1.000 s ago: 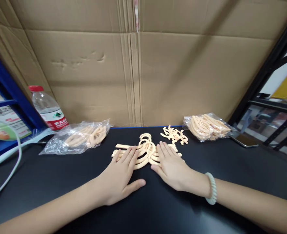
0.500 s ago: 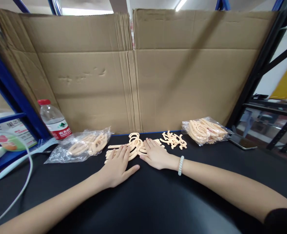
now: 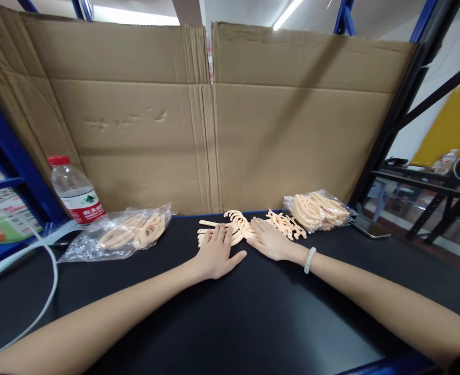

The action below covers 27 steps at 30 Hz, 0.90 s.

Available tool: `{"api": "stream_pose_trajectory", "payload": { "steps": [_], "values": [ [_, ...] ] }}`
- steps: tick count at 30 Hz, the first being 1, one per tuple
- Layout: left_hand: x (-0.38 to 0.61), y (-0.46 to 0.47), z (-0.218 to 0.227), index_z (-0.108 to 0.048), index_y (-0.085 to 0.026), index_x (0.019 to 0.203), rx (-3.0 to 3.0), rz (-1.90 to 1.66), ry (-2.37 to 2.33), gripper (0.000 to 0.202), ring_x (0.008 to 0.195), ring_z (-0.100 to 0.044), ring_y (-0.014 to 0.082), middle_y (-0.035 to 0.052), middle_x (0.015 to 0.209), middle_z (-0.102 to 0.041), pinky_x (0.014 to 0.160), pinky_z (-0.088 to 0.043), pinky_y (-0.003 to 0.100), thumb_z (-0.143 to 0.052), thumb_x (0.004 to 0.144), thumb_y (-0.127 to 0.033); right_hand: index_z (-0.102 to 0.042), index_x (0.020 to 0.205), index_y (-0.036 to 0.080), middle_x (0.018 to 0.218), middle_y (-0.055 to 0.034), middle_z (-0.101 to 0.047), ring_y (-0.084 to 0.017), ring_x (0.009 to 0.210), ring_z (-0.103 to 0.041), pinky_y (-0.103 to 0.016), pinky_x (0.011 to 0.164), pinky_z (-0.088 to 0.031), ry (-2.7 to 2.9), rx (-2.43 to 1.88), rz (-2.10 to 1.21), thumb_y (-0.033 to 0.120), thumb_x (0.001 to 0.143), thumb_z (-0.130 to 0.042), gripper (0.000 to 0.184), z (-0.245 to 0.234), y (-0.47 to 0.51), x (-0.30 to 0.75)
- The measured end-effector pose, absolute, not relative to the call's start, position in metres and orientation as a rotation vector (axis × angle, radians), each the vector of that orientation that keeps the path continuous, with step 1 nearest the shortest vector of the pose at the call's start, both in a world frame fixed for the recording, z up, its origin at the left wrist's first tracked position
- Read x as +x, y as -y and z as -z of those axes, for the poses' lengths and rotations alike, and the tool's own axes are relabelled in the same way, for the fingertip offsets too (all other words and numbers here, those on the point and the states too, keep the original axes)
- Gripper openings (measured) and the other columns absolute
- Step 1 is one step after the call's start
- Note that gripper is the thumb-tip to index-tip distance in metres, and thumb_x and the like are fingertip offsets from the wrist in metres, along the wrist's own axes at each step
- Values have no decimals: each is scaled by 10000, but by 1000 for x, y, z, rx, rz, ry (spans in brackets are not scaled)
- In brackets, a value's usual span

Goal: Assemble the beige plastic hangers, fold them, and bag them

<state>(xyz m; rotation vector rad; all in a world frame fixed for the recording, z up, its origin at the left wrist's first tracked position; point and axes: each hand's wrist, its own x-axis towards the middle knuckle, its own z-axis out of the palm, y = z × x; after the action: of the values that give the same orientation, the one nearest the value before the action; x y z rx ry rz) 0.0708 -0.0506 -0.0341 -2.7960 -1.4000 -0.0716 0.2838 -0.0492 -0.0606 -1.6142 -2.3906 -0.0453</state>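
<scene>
A person's left hand (image 3: 216,254) and right hand (image 3: 269,240) rest on peach-coloured pieces (image 3: 240,225), a red-capped bottle (image 3: 77,192) at ten o'clock, a filled bag (image 3: 319,211) at two.

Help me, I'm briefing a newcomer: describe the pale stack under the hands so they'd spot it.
Find the tall cardboard wall, then the black table before it. Near the table's far edge, the left hand and right hand lie on the pale stack. Unlike the left bag and right bag, it is unwrapped, and its pieces are longer than the small loose pieces beside it.
</scene>
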Motion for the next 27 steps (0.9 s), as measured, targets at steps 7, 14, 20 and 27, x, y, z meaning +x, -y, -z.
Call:
{"api": "stream_pose_trajectory", "payload": {
  "steps": [7, 14, 20, 27],
  "values": [
    [57, 45, 28, -280, -45, 1472, -2847, 138, 1270, 776, 1430, -191, 375, 236, 1529, -264, 1109, -198, 577, -280, 930, -600, -304, 1437, -76, 1508, -252, -272, -325, 1420, -224, -450, 1166, -209, 2428, -1626, 71, 560, 970, -228, 793, 56, 51, 282],
    [41, 34, 27, -424, -63, 1376, -2786, 262, 1197, 569, 1392, -279, 384, 236, 1446, -405, 1071, -248, 613, -311, 963, -438, -322, 1424, -88, 1499, -265, -285, -338, 1418, -218, -456, 1168, -205, 2456, -1599, 81, 509, 978, -271, 747, 53, 50, 269],
    [32, 24, 27, -473, -94, 1323, -2785, 318, 1124, 467, 1260, -470, 322, 202, 1337, -513, 1095, -221, 603, -342, 968, -368, -324, 1432, -67, 1494, -260, -305, -340, 1408, -254, -462, 1159, -223, 2475, -1552, 70, 533, 970, -306, 758, 52, 48, 270],
    [24, 18, 27, -462, -132, 1358, -2794, 300, 1127, 458, 1294, -455, 311, 177, 1382, -506, 1105, -180, 628, -322, 971, -333, -333, 1441, -29, 1496, -242, -311, -332, 1405, -269, -485, 1149, -233, 2474, -1505, 56, 576, 962, -309, 771, 49, 42, 273]
  ]
}}
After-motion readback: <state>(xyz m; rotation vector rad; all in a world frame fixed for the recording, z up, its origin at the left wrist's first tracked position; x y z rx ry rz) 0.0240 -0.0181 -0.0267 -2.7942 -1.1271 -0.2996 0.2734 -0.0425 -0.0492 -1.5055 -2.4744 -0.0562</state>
